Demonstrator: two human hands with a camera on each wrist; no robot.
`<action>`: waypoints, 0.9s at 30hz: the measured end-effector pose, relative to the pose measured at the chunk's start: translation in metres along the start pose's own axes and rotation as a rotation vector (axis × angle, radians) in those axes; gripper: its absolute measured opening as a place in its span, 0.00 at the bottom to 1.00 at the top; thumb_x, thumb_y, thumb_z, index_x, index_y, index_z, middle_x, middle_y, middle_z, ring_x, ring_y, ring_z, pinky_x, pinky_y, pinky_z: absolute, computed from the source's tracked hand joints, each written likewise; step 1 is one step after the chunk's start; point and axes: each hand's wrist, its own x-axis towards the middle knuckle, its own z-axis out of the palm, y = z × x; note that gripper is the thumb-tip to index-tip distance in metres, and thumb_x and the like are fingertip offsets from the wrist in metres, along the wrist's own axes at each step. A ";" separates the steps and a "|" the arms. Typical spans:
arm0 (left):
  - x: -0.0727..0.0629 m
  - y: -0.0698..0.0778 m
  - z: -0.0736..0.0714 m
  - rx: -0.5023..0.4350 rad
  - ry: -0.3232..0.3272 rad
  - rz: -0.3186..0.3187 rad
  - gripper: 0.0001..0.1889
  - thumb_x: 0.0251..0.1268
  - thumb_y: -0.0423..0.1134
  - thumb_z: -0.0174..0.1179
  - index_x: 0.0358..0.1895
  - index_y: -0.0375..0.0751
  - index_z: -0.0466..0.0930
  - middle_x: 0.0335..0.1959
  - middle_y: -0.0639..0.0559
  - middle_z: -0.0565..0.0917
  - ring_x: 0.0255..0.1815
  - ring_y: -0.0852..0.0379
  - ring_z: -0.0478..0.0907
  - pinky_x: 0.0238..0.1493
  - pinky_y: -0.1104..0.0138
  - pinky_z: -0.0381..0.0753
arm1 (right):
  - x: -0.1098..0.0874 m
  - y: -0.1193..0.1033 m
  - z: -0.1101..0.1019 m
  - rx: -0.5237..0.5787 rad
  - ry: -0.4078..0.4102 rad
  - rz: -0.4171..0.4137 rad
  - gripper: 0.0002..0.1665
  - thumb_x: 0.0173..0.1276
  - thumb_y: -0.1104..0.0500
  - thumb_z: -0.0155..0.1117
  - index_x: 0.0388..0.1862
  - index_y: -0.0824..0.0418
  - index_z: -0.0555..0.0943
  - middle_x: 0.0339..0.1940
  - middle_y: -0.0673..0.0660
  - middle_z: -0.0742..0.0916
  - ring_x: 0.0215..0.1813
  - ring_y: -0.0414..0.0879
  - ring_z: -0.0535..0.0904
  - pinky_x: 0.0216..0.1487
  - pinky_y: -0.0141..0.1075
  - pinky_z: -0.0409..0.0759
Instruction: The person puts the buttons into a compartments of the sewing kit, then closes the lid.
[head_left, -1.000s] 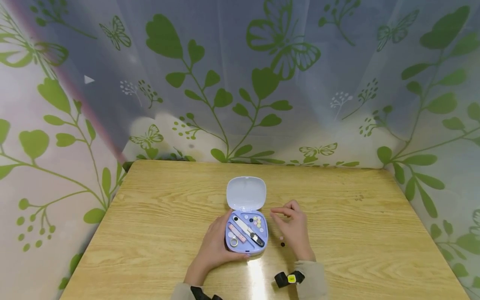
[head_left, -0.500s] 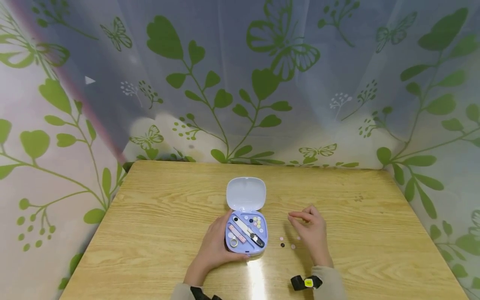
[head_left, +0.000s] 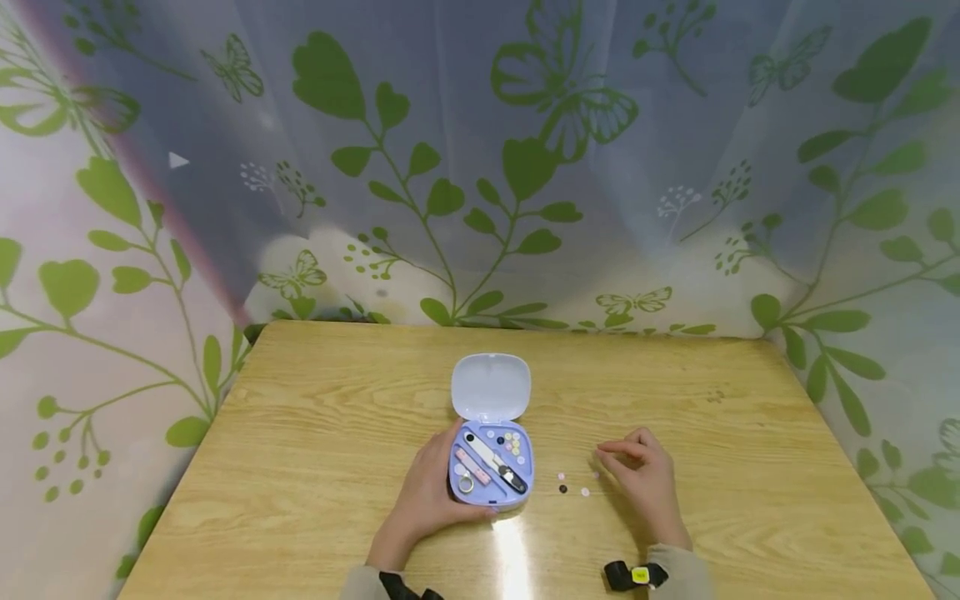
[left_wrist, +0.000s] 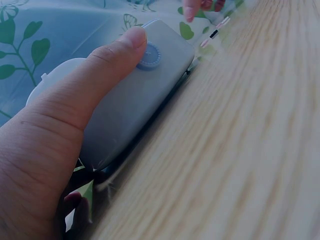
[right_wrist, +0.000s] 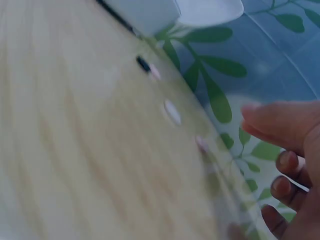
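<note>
My left hand (head_left: 426, 487) grips a lilac sewing box (head_left: 527, 479) from its left side, thumb along the front wall. In the left wrist view the thumb presses beside a round blue button catch (left_wrist: 149, 56). The raised lid (head_left: 491, 387) leans back. Inside lie a long white-and-black tool (head_left: 495, 461), a pink patterned strip (head_left: 473, 467), a metal ring (head_left: 467, 484) and several small buttons (head_left: 515, 442). To the right, my right hand (head_left: 643, 479) hovers with thumb and forefinger tips close together, nothing visible between them. Below its fingertips lies a pinkish button (head_left: 596, 475).
Between box and right hand, a black button (head_left: 563, 489), a pink button (head_left: 561, 476) and a white button (head_left: 585, 492) lie on the wooden table (head_left: 337, 400). A leaf-and-butterfly curtain (head_left: 465, 167) hangs behind the table.
My right hand has drawn away from the box's right edge, moving right and slightly toward me. Loose buttons it covered are now visible. The left hand and box stay put.
</note>
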 end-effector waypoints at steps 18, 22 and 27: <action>0.001 0.000 0.000 -0.002 0.002 0.002 0.72 0.26 0.74 0.76 0.80 0.53 0.48 0.71 0.52 0.69 0.70 0.50 0.65 0.72 0.48 0.60 | 0.002 0.055 -0.015 -0.108 -0.160 -0.098 0.12 0.48 0.62 0.83 0.33 0.54 0.90 0.30 0.53 0.78 0.32 0.44 0.67 0.31 0.33 0.65; 0.002 0.000 -0.001 -0.005 0.004 0.007 0.72 0.26 0.73 0.76 0.80 0.54 0.48 0.70 0.53 0.69 0.70 0.50 0.65 0.72 0.48 0.59 | 0.002 0.058 -0.014 -0.099 -0.147 -0.136 0.11 0.48 0.63 0.83 0.31 0.52 0.90 0.28 0.50 0.78 0.31 0.43 0.67 0.32 0.33 0.65; 0.002 0.000 -0.001 -0.011 0.003 0.003 0.72 0.25 0.73 0.77 0.80 0.55 0.47 0.71 0.53 0.69 0.70 0.50 0.65 0.72 0.48 0.59 | 0.003 0.059 -0.013 -0.104 -0.159 -0.192 0.10 0.50 0.64 0.81 0.31 0.52 0.91 0.28 0.47 0.77 0.31 0.41 0.67 0.33 0.32 0.63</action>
